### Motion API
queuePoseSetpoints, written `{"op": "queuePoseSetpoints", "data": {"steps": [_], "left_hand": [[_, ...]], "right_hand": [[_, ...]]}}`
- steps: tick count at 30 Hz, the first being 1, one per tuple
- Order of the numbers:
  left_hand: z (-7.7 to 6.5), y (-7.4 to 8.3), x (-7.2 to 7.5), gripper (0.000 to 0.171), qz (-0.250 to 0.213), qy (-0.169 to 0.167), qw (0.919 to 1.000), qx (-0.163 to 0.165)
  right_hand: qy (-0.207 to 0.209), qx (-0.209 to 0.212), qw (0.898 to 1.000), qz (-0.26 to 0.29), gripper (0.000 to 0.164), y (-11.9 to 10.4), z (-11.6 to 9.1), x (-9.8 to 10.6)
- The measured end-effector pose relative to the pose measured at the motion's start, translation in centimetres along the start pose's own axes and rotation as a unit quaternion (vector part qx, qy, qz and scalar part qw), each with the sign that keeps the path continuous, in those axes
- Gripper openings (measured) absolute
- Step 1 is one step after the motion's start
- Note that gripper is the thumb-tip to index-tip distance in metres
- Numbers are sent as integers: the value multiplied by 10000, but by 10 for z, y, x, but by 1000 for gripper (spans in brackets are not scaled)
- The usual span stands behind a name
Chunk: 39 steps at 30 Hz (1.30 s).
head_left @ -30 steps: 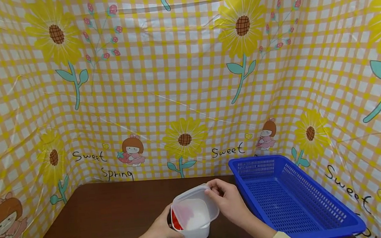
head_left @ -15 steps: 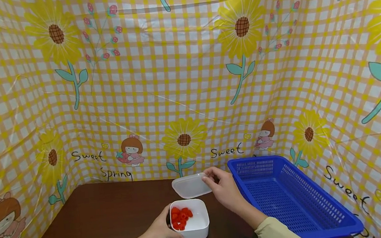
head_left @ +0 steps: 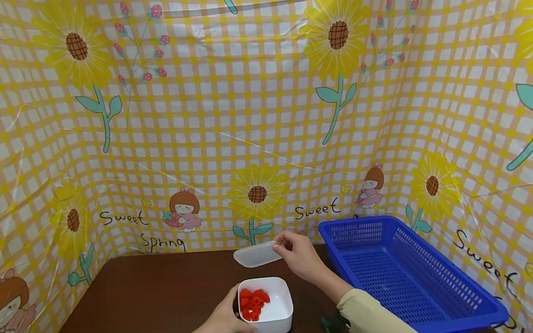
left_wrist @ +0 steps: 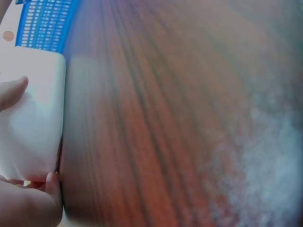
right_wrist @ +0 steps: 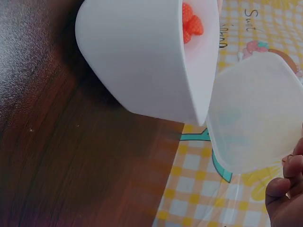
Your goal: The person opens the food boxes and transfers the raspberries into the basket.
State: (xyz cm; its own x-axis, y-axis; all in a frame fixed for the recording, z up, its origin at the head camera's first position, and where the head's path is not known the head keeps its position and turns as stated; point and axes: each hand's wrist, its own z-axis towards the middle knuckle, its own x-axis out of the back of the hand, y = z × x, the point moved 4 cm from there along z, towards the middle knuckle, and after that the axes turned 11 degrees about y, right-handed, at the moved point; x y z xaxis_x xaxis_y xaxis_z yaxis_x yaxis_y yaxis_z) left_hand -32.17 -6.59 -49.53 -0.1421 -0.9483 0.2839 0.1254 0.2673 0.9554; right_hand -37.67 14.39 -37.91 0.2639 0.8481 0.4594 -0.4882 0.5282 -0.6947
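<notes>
A square white container (head_left: 273,326) stands on the dark table, with several red raspberries (head_left: 254,300) gathered at the left side of its inside. My left hand (head_left: 225,318) grips the container's left side, the thumb on its front wall; the left wrist view shows the thumb and fingers around the white wall (left_wrist: 35,118). Beyond the container, my right hand (head_left: 298,253) pinches a translucent lid (head_left: 255,255) by its right edge and holds it tilted above the table. In the right wrist view the lid (right_wrist: 258,113) appears apart from the hand's palm, held at its edge.
A blue perforated basket (head_left: 400,276) stands at the right on the dark table (head_left: 154,298). Near the right sleeve lies a small dark object (head_left: 332,324), too unclear to name. A yellow checked cloth (head_left: 252,109) with sunflowers lines the back and sides.
The lid has come off the container, uncovering the raspberries. My right hand has carried it away toward the back and slightly left. The left hand and the container have stayed in place.
</notes>
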Motion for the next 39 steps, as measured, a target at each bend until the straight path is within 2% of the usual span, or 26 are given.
{"op": "queuePoseSetpoints", "data": {"steps": [14, 21, 34, 39], "left_hand": [[2, -1, -1, 109, 0, -2, 10000, 72], [1, 0, -2, 108, -31, 52, 9999, -101], [-3, 9, -2, 108, 76, 151, 9994, -316], [-5, 9, -2, 110, 224, 236, 9991, -274]], "right_hand": [[-478, -113, 9983, -321, 6, 25, 2, -21], [-676, -141, 9960, -571, 5, 32, -1, -26], [-1046, -187, 9813, -1606, 4, 49, -2, -32], [-1095, -159, 9765, -1848, 5, 55, -2, -31]]}}
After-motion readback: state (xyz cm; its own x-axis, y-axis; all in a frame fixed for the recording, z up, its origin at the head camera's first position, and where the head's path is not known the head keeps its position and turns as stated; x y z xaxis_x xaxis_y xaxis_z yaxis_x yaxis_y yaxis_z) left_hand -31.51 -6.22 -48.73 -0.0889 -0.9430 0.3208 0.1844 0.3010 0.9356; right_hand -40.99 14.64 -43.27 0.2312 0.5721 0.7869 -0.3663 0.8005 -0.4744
